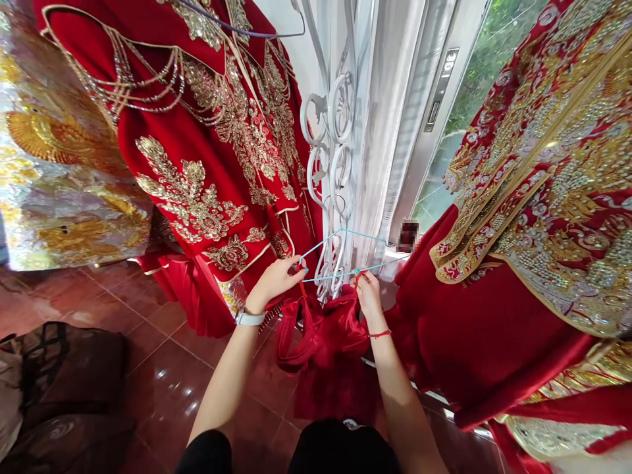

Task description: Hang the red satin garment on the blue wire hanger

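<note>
Inspection found the left hand's and right hand's fingers pinched on red straps at a blue hanger; the red strapped garment hung just below them. Strap-fitting appeared underway; the next move called for seating both evenly.

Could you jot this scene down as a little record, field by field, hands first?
Left hand: gripping one end of the blue hanger, beside a red strap
Right hand: pinching a red loop at the hanger's lower bar
Below hanger: red garment
Left wrist: pale band
Right wrist: red bracelet
Left side: gold-embroidered red jacket
Right side: beaded red-and-gold jacket
Floor: reddish tiles
</note>
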Demonstrator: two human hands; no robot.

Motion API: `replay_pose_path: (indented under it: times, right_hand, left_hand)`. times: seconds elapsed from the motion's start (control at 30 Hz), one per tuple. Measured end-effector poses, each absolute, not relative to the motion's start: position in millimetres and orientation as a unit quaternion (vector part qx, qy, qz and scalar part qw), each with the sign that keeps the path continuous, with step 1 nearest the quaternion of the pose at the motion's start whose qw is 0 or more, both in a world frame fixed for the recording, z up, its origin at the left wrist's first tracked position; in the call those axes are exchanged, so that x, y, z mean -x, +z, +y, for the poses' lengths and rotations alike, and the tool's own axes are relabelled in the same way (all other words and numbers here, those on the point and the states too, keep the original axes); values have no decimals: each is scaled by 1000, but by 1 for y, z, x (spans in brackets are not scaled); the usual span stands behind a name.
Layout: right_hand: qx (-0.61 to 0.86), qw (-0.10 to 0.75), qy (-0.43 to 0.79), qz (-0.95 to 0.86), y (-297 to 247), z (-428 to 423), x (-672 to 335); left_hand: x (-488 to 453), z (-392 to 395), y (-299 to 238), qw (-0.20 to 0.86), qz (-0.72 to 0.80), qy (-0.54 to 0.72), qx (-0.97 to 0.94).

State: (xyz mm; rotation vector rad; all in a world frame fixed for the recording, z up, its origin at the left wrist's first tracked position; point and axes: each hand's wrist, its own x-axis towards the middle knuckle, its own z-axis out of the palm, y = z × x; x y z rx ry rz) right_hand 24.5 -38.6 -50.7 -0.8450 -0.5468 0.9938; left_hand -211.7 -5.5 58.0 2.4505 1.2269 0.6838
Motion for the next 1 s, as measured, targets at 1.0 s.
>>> replay_pose_path:
  times: [1.0]
  right_hand:
    - [494,755,175,-393,-1,-113,-172]
  left_hand:
    - [233,3,50,215,356,275,-867]
